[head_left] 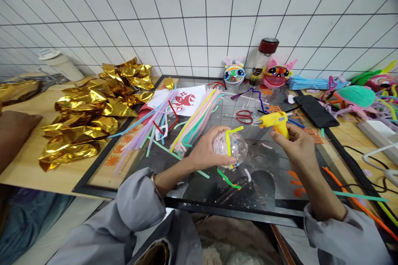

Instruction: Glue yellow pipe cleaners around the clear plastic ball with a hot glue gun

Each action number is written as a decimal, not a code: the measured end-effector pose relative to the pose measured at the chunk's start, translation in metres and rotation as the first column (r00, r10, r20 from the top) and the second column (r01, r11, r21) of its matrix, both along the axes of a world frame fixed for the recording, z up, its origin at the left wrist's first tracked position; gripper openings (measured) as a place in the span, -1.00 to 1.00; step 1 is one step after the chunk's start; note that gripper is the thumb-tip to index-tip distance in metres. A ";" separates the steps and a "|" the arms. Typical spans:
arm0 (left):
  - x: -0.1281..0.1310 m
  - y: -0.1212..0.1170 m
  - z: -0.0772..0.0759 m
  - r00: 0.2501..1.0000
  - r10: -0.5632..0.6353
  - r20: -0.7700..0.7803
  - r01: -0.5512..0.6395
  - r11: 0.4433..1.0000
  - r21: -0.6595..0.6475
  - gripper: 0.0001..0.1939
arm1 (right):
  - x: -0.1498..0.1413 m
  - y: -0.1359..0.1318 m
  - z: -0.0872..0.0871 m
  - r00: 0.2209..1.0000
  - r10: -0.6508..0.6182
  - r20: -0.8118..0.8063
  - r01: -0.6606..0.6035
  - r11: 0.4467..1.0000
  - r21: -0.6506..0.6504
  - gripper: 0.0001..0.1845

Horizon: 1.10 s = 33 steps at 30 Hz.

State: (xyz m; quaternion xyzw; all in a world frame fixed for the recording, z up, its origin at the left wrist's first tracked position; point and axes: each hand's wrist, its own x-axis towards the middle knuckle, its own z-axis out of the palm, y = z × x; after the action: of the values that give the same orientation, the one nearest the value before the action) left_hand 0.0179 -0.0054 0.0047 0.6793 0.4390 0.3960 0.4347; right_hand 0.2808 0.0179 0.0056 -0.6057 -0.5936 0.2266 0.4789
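Note:
My left hand (pixel 207 149) is wrapped round a clear plastic ball (pixel 239 149), holding it over the dark glass panel (pixel 199 190). A yellow pipe cleaner (pixel 229 144) runs down over the ball, its upper end sticking out to the right. White and coloured bits show through the ball's wall. In my right hand (pixel 298 145) is a yellow hot glue gun (pixel 276 121), its nozzle pointing left toward the ball, apart from it. Beneath the ball lies a short green pipe cleaner (pixel 228 179). Behind it rest red-handled scissors (pixel 244 116).
Pastel pipe cleaners (pixel 195 126) lie in bundles left of centre. Crumpled gold foil (pixel 93 112) covers the left side, near another person's arm (pixel 18 132). Decorated balls (pixel 234 73) and a bottle (pixel 263 62) stand along the wall. A black phone (pixel 316 110) and cables are on the right.

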 end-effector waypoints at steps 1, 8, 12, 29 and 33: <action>0.000 0.000 0.000 1.000 0.001 0.006 -0.001 1.000 -0.006 -0.15 | 0.005 0.003 -0.001 0.995 -0.036 0.092 0.035 0.999 0.013 -0.69; -0.001 0.001 -0.002 1.000 0.012 0.007 -0.012 1.000 0.002 -0.18 | 0.023 0.011 -0.009 0.698 -0.086 0.711 0.144 0.989 -0.022 -0.67; -0.002 0.000 0.000 1.000 0.024 0.000 -0.024 1.000 -0.001 -0.20 | 0.018 0.010 -0.013 0.567 -0.006 0.824 0.174 0.978 -0.112 -0.63; 0.001 0.002 -0.001 0.998 0.013 0.057 -0.011 0.999 -0.039 -0.17 | -0.031 0.004 0.030 0.987 0.006 0.163 -0.081 0.887 0.455 -0.77; 0.001 0.003 -0.004 0.999 0.033 0.039 -0.032 0.999 -0.024 -0.16 | -0.060 0.000 0.052 0.980 0.090 0.175 -0.170 0.837 0.520 -0.78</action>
State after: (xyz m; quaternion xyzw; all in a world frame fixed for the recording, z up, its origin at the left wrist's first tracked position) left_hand 0.0185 -0.0027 0.0010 0.6589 0.4460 0.4112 0.4449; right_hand 0.2209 0.0182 0.0573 -0.4221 -0.7057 0.0413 0.5676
